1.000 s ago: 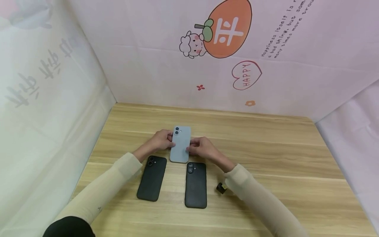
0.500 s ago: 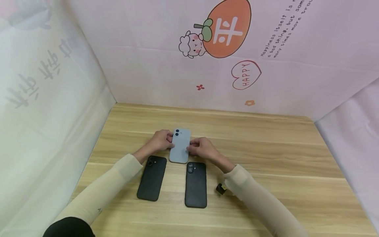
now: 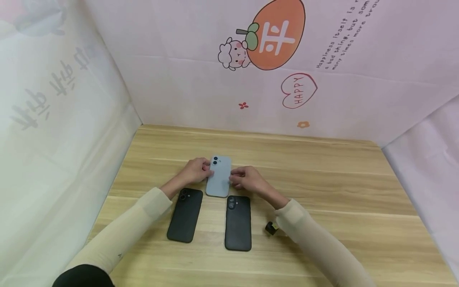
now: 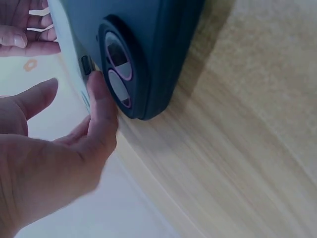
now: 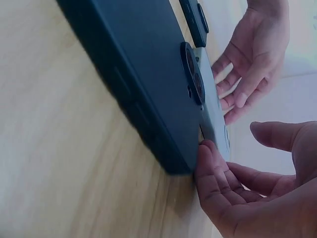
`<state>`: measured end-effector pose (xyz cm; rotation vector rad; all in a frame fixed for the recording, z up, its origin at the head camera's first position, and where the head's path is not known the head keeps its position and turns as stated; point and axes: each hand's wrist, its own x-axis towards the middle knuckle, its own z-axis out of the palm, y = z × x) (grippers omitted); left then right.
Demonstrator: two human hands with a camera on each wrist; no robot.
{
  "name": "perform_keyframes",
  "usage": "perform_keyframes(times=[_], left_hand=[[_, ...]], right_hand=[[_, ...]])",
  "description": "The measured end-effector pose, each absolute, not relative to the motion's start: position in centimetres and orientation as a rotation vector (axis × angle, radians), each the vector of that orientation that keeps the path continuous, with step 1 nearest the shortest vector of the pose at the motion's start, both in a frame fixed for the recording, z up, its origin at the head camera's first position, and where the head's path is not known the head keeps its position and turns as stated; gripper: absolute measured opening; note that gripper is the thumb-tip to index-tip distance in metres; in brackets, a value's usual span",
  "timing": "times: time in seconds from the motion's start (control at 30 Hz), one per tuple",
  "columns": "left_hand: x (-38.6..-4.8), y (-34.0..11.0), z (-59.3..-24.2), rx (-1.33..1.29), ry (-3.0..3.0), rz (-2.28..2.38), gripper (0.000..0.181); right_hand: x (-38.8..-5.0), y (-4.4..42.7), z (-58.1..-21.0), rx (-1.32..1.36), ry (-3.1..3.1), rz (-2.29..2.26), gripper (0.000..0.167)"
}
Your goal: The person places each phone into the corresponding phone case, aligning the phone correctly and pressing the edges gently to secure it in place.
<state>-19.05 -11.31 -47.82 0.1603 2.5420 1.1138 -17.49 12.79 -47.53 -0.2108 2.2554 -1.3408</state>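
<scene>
A pale blue phone (image 3: 220, 178) lies back up on the wooden table, with its two camera lenses at the far end. Along its left edge sits my left hand (image 3: 196, 170); its fingers (image 4: 101, 99) touch the side of the phone while the thumb stands apart. My right hand (image 3: 248, 178) is at the opposite edge, fingertips (image 5: 208, 151) by the phone's side and thumb raised away. Nearer to me, a black phone (image 3: 185, 215) lies slightly slanted on the left, below my left wrist. Another black phone (image 3: 238, 224) lies nearly straight on the right.
A small black object with a yellowish part (image 3: 271, 228) lies beside my right sleeve (image 3: 315, 239). Behind the table (image 3: 305, 167) hangs a pale printed cloth (image 3: 186, 79), and similar cloth closes the left and right sides. A black rounded shape (image 3: 83, 276) shows at the lower left.
The far end of the pale blue phone has come down toward the table. My right thumb has come off the phone and that hand has loosened slightly outward. Both black phones stay in place.
</scene>
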Motion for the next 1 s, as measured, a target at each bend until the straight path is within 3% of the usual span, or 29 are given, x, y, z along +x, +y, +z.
perform_keyframes(times=[0.47,0.8,1.0], left_hand=[[-16.4,-11.8,-46.2,0.324,2.739,1.027,0.057],[-13.7,-12.5,-45.5,0.331,2.922,0.737,0.071],[-12.6,-12.8,-44.6,0.326,2.954,0.703,0.082]], right_hand=[[-16.2,17.6,-46.6,-0.560,2.611,-1.013,0.040],[-14.8,20.6,-46.1,-0.796,3.032,-0.598,0.060],[-14.2,21.9,-46.1,-0.803,3.140,-0.402,0.079]])
